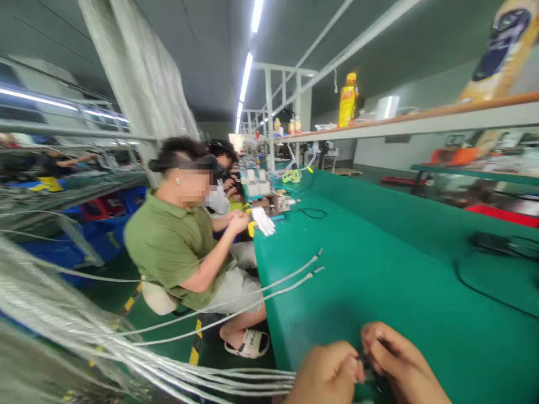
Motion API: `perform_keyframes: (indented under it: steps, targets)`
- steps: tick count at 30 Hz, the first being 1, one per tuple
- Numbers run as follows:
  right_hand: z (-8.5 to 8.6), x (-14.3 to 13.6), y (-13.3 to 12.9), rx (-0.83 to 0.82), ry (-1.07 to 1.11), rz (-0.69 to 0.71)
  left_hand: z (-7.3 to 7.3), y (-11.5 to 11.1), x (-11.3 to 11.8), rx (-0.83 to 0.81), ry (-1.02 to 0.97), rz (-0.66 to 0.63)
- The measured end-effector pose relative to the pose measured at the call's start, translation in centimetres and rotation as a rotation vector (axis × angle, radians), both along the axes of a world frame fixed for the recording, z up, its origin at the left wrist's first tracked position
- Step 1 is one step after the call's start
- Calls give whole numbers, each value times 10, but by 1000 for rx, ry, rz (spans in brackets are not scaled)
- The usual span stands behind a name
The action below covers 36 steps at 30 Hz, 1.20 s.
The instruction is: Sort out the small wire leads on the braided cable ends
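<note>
My left hand (330, 370) is closed in a pinch low in the view, above the green table mat (370, 264). My right hand (400, 359) is close beside it, fingers also curled together. Between the fingertips is something small and dark, too blurred to name. A bundle of white braided cables (236, 377) comes in from the left and passes out of sight at my left hand; whether that hand grips one is hidden. Two more white cables (290, 287) lie over the table's left edge, their bare-looking grey ends resting on the mat.
A co-worker in a green shirt (181, 241) sits left of the table, hands together near a white glove (263, 221). A black cord (484, 289) lies at the right. Above the table, a shelf (421, 123) carries a yellow bottle (347, 101).
</note>
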State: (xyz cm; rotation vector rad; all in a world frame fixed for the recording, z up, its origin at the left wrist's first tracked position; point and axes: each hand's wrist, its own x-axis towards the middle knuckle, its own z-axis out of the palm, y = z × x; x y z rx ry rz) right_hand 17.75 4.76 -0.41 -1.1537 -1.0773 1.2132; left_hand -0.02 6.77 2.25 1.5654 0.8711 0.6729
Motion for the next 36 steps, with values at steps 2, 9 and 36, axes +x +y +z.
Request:
perform_keyframes:
  steps: [2,9,36]
  targets:
    - [7,-4,-2,10,21,-30,-9,3,4,-89,-65,-13]
    - [11,-6,-1,9,36,-68,-13,11,7,-224,-207,-50]
    - [2,1,-5,-43,29,-16,-25,6,9,-281,-164,-37]
